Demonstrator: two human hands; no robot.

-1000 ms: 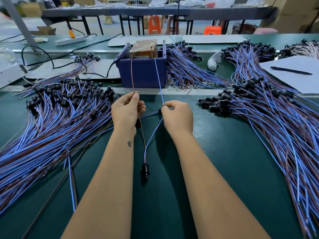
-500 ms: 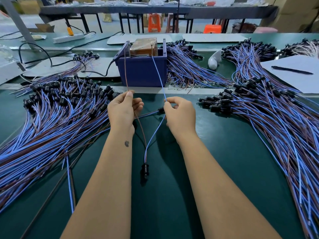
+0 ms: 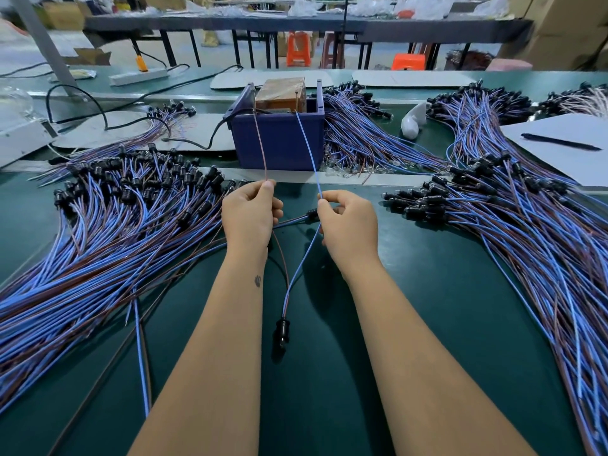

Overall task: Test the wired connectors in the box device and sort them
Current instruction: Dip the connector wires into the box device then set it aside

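Head view: two bare forearms are extended over a green table [image 3: 444, 291]. A brown wire [image 3: 261, 149] is pinched between thumb and forefinger of the left hand [image 3: 250, 215], the remaining fingers being curled. A blue wire [image 3: 307, 149] is pinched in like manner by the right hand [image 3: 348, 222]. Both wires are led upward and away to the top of a blue box [image 3: 279, 143], in which a brown block [image 3: 279, 93] is seated; whether the wire ends touch its terminals cannot be told. Below the hands the two wires are joined at a black connector [image 3: 282, 329], which hangs or lies between the forearms near the table surface; contact cannot be confirmed. A second black connector [image 3: 311, 212] is seen just beside the right hand's fingers. A large heap of wired connectors [image 3: 115, 225] is spread on the left of the table, and another heap [image 3: 526, 218] on the right. A further bundle [image 3: 362, 143] lies to the right of the box. A pen [image 3: 559, 142] is laid on a white sheet [image 3: 575, 159] at far right. A black cable [image 3: 210, 139] is run to the box from the left.
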